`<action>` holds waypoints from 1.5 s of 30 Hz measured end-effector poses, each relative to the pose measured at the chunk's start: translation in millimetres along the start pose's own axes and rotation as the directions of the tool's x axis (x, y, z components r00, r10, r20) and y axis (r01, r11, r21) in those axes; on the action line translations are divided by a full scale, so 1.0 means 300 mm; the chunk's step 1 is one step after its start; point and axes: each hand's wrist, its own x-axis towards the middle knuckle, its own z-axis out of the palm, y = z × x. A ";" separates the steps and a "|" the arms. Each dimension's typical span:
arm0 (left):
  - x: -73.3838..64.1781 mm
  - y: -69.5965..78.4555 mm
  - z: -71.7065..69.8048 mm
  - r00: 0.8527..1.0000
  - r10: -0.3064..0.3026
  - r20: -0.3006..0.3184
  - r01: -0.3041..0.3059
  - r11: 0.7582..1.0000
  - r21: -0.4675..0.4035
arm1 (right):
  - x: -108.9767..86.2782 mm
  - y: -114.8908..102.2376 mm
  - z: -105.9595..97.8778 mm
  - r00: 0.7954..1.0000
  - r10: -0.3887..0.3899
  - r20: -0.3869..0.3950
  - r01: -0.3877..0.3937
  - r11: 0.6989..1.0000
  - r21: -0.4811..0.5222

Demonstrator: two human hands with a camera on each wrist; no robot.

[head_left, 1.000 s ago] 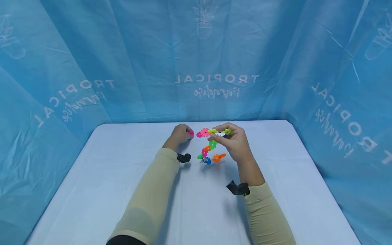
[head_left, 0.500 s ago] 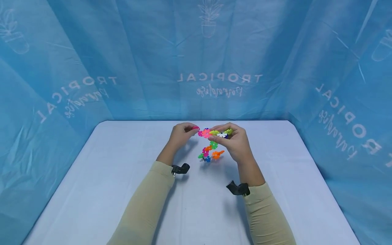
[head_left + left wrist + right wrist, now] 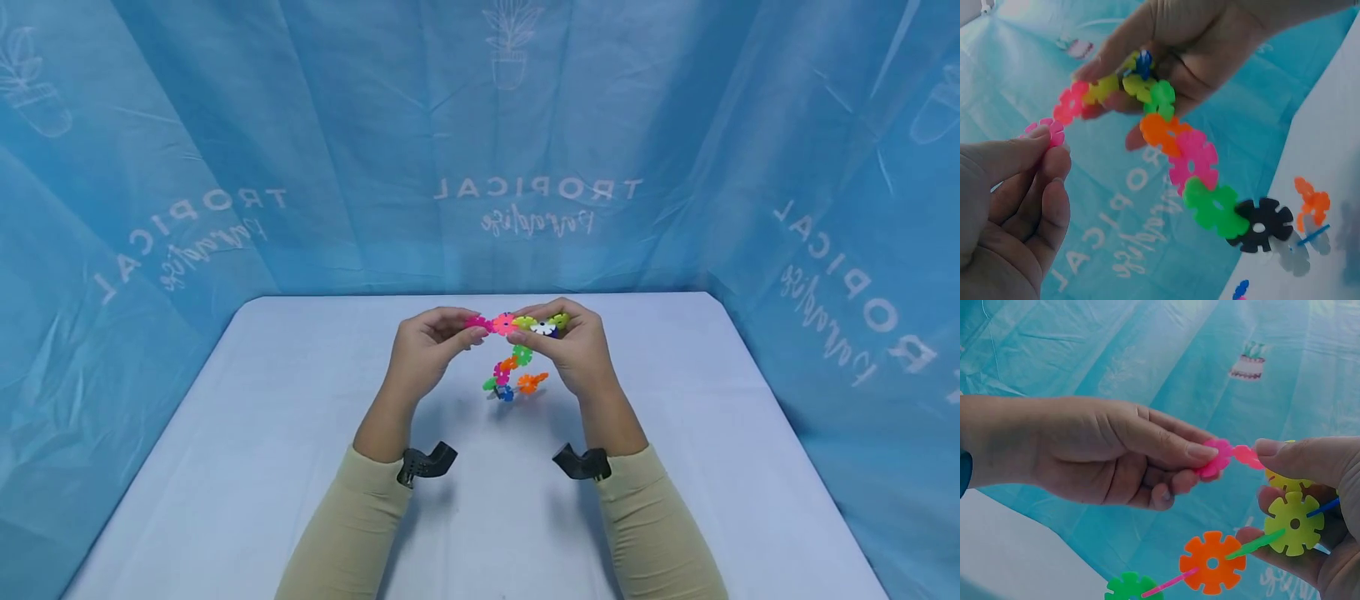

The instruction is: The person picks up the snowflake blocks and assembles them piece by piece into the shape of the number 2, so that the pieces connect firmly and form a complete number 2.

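Note:
A chain of bright flower-shaped plastic interlocking discs hangs between the hands. My left hand (image 3: pixel 423 350) pinches a pink disc (image 3: pixel 1216 457) at its left end, thumb over the face. Beside that disc sits a coral-pink one (image 3: pixel 505 324), slotted to a yellow disc (image 3: pixel 1104 89). My right hand (image 3: pixel 577 346) grips the chain around its yellow discs, fingers curled behind; a white disc (image 3: pixel 543 329) shows by the thumb. From there the chain drops through green, an orange disc (image 3: pixel 1212 563), pink, a green disc (image 3: pixel 1216 203) and a black disc (image 3: pixel 1261 226) to transparent ones.
An orange disc cluster (image 3: pixel 528 383) and a blue disc (image 3: pixel 506 392) show low near the white tabletop (image 3: pixel 480 533). A blue printed curtain (image 3: pixel 375 167) encloses the back and sides. Black wrist mounts (image 3: pixel 427 462) stick out inward from both sleeves.
My left hand has brought its pink disc rightward to the chain's end, and its wrist has swung down toward the near edge. My right hand has stayed nearly still, gripping the chain.

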 end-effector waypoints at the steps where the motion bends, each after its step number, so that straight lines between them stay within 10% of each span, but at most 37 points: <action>1: -0.004 0.007 0.002 1.000 0.010 0.002 -0.010 1.000 -0.002 | -0.002 -0.001 0.002 1.000 0.002 -0.001 -0.002 1.000 0.009; 45: 0.027 0.012 0.033 0.991 0.129 0.039 -0.131 0.988 0.078 | 0.006 0.008 -0.031 1.000 -0.015 -0.002 0.015 0.998 -0.065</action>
